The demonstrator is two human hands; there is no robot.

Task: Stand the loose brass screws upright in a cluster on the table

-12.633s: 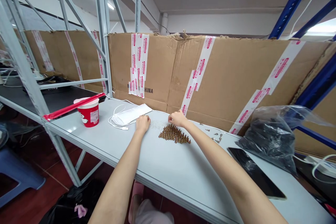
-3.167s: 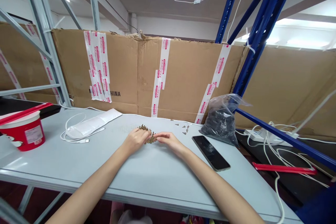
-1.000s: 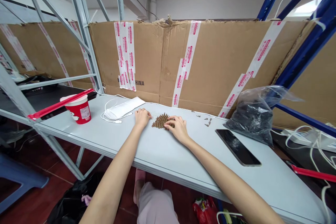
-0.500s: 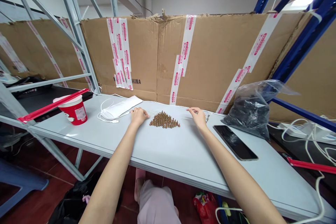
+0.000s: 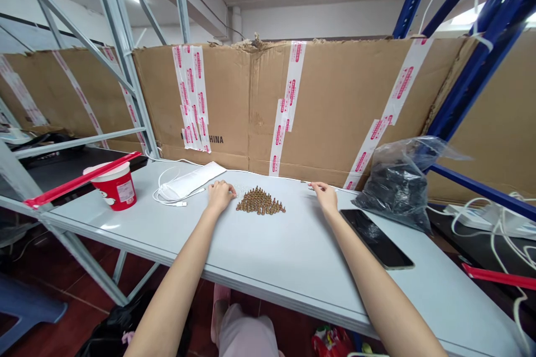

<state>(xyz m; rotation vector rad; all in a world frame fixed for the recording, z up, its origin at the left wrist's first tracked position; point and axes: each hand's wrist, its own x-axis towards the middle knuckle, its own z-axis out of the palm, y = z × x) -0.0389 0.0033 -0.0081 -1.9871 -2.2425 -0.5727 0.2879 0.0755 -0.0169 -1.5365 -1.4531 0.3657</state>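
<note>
A cluster of several small brass-coloured pointed parts stands upright on the pale grey table. My left hand rests curled on the table just left of the cluster, beside a patch of tiny clear bits. My right hand lies near the cardboard wall, to the right of the cluster, fingers bent down over some small loose parts; I cannot see what its fingertips hold.
A black phone lies right of my right hand. A plastic bag of dark parts sits beyond it. At left are a white pouch with a cable and a red cup. A taped cardboard wall backs the table.
My right hand left the brass cluster and moved right toward the loose parts by the wall. The left hand stayed beside the cluster.
</note>
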